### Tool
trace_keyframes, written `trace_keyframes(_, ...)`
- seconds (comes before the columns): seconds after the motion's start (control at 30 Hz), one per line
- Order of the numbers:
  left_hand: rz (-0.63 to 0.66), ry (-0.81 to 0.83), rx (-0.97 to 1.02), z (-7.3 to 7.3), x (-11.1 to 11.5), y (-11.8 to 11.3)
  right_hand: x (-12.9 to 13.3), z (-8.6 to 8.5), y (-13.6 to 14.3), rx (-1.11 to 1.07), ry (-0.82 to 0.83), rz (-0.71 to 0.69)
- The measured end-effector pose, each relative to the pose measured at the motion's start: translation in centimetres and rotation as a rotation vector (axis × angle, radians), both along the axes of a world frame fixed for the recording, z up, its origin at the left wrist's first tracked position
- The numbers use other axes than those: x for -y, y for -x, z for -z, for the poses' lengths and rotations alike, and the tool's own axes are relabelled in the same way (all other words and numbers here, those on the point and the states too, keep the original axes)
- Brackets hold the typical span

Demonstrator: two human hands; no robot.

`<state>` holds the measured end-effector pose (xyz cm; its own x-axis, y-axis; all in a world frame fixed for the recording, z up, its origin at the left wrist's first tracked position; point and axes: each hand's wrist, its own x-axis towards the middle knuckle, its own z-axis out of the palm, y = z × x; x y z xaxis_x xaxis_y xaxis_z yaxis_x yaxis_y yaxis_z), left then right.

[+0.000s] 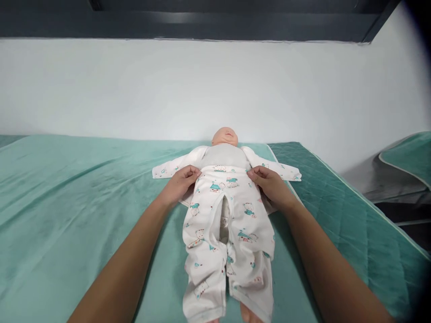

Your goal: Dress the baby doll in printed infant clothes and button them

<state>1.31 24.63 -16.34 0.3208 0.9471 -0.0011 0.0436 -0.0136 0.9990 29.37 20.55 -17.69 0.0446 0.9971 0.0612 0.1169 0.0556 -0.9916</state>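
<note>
A baby doll (pixel 225 135) lies on its back with its head toward the wall and its feet toward me. White printed split-crotch pants (pixel 202 211) cover its legs, and their waistband lies across its belly. My left hand (pixel 183 181) pinches the waistband at its left side. At the right side, my right hand (pixel 271 185) pinches the same waistband between thumb and fingers. Under the doll spreads a white printed top (pixel 178 165), its sleeves stretched out to both sides. The doll's grey-white chest (pixel 225 155) shows above the pants. Its feet are partly cut off by the bottom edge.
A light green sheet (pixel 84 215) covers the bed, with folds at the left. Darker green quilted bedding (pixel 336 206) lies along the right side. Behind the doll stands a white wall (pixel 202 89), with a dark metal frame (pixel 202 20) overhead. Green fabric (pixel 409 154) hangs at far right.
</note>
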Motion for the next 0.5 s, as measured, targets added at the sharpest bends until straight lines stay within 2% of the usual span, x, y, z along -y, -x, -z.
trace_keyframes(0.1,0.06,0.006,-0.075,-0.6,0.5,0.6,0.8,-0.3,-1.4,0.02,0.023,-0.166)
trace_keyframes(0.2,0.133,0.063,-0.091,-1.0,1.0,1.1,1.5,-1.0,-2.0,0.021,0.016,-0.267)
trace_keyframes(0.37,0.284,0.125,-0.051,-1.9,1.5,1.4,1.8,-1.5,-2.1,-0.045,0.034,-0.317)
trace_keyframes(0.5,0.293,0.119,-0.052,-2.1,1.5,1.5,1.6,-1.3,-2.4,-0.088,0.051,-0.305)
